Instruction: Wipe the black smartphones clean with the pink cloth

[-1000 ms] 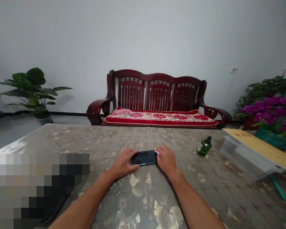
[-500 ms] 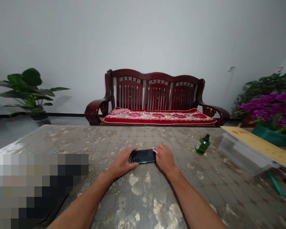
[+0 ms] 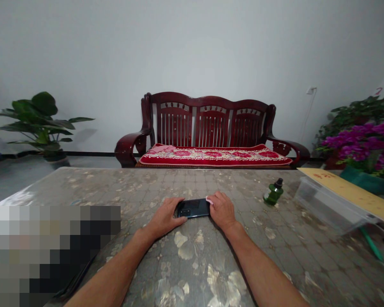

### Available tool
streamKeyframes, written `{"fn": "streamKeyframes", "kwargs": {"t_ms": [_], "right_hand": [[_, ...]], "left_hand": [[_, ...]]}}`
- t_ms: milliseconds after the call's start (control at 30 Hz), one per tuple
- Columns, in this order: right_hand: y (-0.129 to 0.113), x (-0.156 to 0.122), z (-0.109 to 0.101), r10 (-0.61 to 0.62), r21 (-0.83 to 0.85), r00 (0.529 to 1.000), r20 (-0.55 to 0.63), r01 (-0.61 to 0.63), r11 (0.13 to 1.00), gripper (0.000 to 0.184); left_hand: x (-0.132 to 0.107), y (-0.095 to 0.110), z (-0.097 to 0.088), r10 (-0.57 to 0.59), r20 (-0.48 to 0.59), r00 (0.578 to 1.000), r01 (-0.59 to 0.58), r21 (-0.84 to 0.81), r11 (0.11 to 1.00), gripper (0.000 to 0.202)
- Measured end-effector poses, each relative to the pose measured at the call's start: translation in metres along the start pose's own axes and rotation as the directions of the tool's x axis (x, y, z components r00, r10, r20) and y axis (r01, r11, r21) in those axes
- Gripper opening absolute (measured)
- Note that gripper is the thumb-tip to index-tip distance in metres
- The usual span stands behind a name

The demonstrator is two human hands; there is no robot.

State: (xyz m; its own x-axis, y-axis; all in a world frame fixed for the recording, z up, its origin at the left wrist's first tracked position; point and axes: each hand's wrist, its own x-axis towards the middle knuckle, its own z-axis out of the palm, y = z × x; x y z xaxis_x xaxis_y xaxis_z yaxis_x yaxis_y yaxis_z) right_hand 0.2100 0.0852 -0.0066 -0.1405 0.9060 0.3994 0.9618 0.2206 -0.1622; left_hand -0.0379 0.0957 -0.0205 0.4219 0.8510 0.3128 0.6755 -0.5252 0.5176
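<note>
A wide bench [image 3: 141, 183] with a grey-brown floral top is stretching out before the person. The bare left hand [image 3: 166, 215] is clasping the left end of a dark, glossy, rectangular phone [image 3: 196, 207], thumb lying along the near edge and fingers [image 3: 178, 199] along the far one, parted by about the phone's breadth. The bare right hand [image 3: 223, 212] is curling tightly over the right end, pinching a small pale scrap of cloth or paper [image 3: 209, 200] at the far corner; cannot tell how its hidden fingertips are bearing. The phone is lying crosswise between the hands, camera block [image 3: 184, 212] facing up; cannot tell whether it is touching the bench. Judgement: good handling is calling for firm bracing from the left and light, even pressure from the right, the smooth casing probably being slippery; the left fingers should be clearing the camera block. Beyond, rightward, a green bottle with a black cap [image 3: 273, 194] is standing upright near a clear plastic box [image 3: 326, 209]. Farthest, a dark red wooden sofa [image 3: 208, 101] is standing by a pale wall [image 3: 208, 47].
</note>
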Motion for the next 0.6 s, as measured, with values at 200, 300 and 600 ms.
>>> {"fn": "streamKeyframes", "kwargs": {"t_ms": [200, 300, 600], "right_hand": [[0.0020, -0.0004, 0.0025, -0.006, 0.010, 1.000, -0.010, 0.007, 1.000, 0.026], [0.0015, -0.0001, 0.0022, 0.002, -0.001, 1.000, -0.005, -0.002, 1.000, 0.026], [-0.0063, -0.0021, -0.0038, -0.047, -0.031, 0.999, 0.012, 0.048, 0.998, 0.026]], "left_hand": [[0.0003, -0.0003, 0.0001, 0.001, 0.004, 1.000, -0.001, 0.009, 1.000, 0.060], [0.0003, 0.0005, -0.0004, 0.001, 0.009, 1.000, -0.001, 0.008, 1.000, 0.061], [0.0002, -0.0029, 0.0030, -0.010, -0.012, 1.000, 0.010, -0.013, 1.000, 0.063]]}}
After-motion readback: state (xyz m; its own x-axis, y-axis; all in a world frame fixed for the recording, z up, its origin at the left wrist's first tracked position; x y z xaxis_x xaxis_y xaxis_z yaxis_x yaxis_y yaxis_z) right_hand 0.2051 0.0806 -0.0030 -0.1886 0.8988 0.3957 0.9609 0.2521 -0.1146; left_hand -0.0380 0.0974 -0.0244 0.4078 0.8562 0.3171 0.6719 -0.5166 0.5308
